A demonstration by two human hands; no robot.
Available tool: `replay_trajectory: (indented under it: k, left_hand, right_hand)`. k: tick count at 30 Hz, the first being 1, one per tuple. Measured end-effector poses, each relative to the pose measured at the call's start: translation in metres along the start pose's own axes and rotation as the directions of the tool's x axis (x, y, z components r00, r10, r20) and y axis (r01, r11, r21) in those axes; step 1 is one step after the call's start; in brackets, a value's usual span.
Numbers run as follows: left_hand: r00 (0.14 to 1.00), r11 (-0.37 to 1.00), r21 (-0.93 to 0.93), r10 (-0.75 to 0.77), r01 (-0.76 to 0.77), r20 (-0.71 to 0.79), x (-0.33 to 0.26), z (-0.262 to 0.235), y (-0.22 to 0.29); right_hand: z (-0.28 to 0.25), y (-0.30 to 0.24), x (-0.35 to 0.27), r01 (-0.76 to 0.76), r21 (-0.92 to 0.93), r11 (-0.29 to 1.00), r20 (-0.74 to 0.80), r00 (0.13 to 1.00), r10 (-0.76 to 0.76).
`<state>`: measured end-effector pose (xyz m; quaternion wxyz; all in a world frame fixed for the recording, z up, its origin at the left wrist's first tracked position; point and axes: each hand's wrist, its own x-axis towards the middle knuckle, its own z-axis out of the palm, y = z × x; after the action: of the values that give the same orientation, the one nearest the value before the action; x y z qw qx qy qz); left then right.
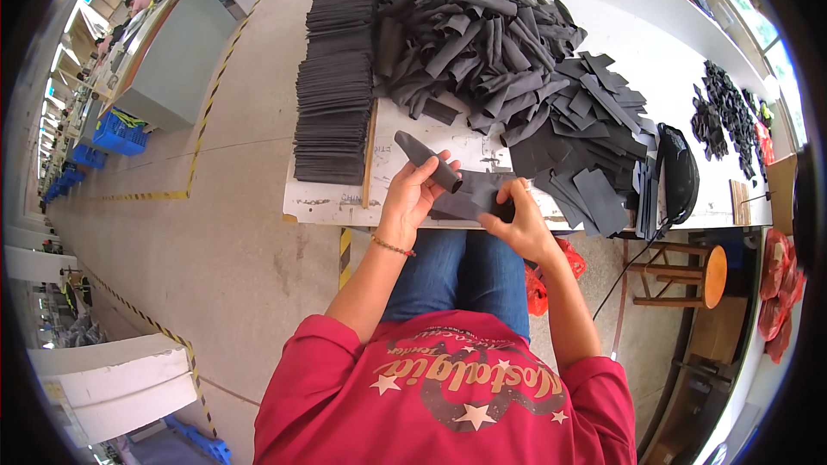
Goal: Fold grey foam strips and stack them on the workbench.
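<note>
My left hand (415, 195) has its fingers closed round a dark grey rolled fabric piece (422, 158), which slants up and to the left. To its right, my right hand (524, 226) pinches the edge of another dark fabric piece (469, 195) between thumb and fingers at the table's front edge. Part of that piece is hidden behind my fingers. Just beyond both hands lies a large heap of curled dark fabric pieces (482, 43). Flat dark pieces (594, 194) lie fanned out to the right of my right hand.
A tall row of stacked dark pieces (332, 103) runs along the left side of the white table (323, 198), beside a wooden strip (370, 155). At the right stand a black bag-like object (676, 174) with a cable and a wooden stool (711, 275). Red plastic bags (568, 260) hang below.
</note>
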<state>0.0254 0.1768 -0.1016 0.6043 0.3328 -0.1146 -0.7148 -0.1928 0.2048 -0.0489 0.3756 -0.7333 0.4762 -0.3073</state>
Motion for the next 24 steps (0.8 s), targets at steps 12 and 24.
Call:
replay_trajectory:
  k: [12,24]
  left_hand:
    - [0.998,0.999,-0.019,-0.049,0.048,-0.028,0.003,0.006,-0.009]
    - [0.999,0.999,-0.016,-0.05,0.051,0.013,0.002,0.012,-0.01]
  right_hand:
    - [0.01,-0.004,-0.021,0.139,-0.215,0.967,-0.136,0.976,-0.171]
    - [0.005,0.002,-0.015,0.334,-0.312,0.89,-0.11,0.917,-0.383]
